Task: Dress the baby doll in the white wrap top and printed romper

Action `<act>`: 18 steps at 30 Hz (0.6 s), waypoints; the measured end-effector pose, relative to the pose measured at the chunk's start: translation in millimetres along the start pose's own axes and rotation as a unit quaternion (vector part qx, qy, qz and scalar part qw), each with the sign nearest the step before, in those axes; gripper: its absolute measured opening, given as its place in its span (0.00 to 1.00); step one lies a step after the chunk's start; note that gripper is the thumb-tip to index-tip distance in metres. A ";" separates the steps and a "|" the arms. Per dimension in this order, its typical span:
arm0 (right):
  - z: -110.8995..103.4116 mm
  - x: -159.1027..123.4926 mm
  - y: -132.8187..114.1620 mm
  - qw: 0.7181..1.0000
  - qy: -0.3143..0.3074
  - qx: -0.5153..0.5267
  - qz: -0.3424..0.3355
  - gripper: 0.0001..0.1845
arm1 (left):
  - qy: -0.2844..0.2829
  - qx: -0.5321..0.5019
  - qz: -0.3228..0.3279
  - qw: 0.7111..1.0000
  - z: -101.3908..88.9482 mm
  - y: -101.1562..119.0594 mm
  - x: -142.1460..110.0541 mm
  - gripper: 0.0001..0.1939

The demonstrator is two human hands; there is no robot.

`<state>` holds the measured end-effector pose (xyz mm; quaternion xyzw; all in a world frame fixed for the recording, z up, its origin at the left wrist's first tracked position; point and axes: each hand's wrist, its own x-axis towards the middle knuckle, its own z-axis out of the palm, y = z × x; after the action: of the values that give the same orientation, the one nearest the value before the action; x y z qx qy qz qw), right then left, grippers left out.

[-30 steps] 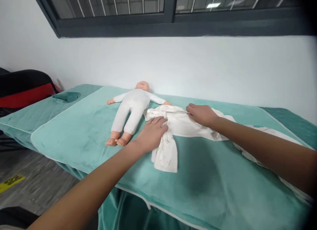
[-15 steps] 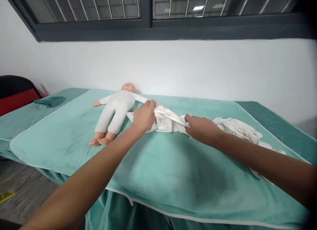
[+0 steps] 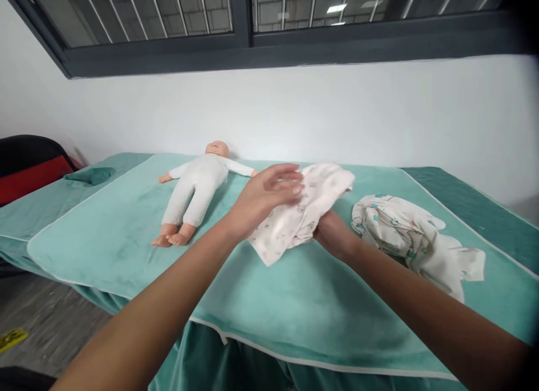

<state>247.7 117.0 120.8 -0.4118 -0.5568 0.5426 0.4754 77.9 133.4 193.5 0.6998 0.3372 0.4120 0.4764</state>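
A pale cloth with a small print is raised over the bed, one pointed corner hanging down at the left. Its exact kind does not show. My right hand grips it from below, the fingertips hidden behind the fabric. On the cloth's left side, my left hand has its fingers stretched out and apart, close to or lightly touching the fabric. A baby doll in a white bodysuit lies on its back to the left, arms spread. Right of my right hand lies a crumpled white baby garment with a green and red print.
The bed has a green sheet with white piping. Behind it rise a white wall and a dark-framed window with metal bars. A black and red chair stands at the far left. Yellow tape marks the floor.
My left hand has let go of the cloth and opened. The cloth, stretched between both hands before, is now lifted and spread out over my right hand. The view has shifted slightly.
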 end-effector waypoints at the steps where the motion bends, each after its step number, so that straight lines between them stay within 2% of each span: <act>1: 2.6 -2.3 -0.8 0.999 0.006 0.041 0.009 0.23 | 0.010 0.024 0.018 0.999 -1.7 -1.5 -4.3 0.29; 4: 8.1 -7.1 -4.4 0.993 0.018 0.110 0.031 0.23 | -0.003 0.087 0.014 0.996 -1.5 -12.7 -15.4 0.41; 6: 9.6 -10.7 -3.6 0.992 -0.004 0.122 0.043 0.24 | -0.027 0.068 -0.008 0.997 3.5 -24.6 -24.5 0.41; 7: 9.6 -13.5 -1.2 0.991 -0.026 0.124 0.051 0.24 | -0.021 0.048 -0.018 0.998 6.6 -31.6 -30.4 0.39; 10: 7.0 -27.1 13.5 0.978 -0.110 0.150 0.092 0.27 | 0.052 -0.031 -0.073 0.995 15.4 -55.1 -55.3 0.34; 12: 4.8 -39.1 25.6 0.968 -0.155 0.158 0.118 0.27 | 0.102 -0.098 -0.118 0.983 19.9 -69.5 -76.1 0.30; 15: 4.9 -55.7 37.0 0.967 -0.207 0.083 0.126 0.25 | 0.154 -0.218 -0.168 0.949 26.4 -81.0 -105.9 0.29; 16: 6.3 -60.1 37.9 0.971 -0.206 0.039 0.111 0.26 | 0.170 -0.260 -0.175 0.934 28.8 -81.4 -113.7 0.29; 18: 11.3 -67.5 36.2 0.984 -0.155 -0.058 0.064 0.28 | 0.195 -0.341 -0.176 0.902 33.7 -77.9 -124.5 0.31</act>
<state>248.7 51.4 79.6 -0.3846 -0.6269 0.5955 0.3231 48.0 37.5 81.1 0.3293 0.3797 0.5390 0.6759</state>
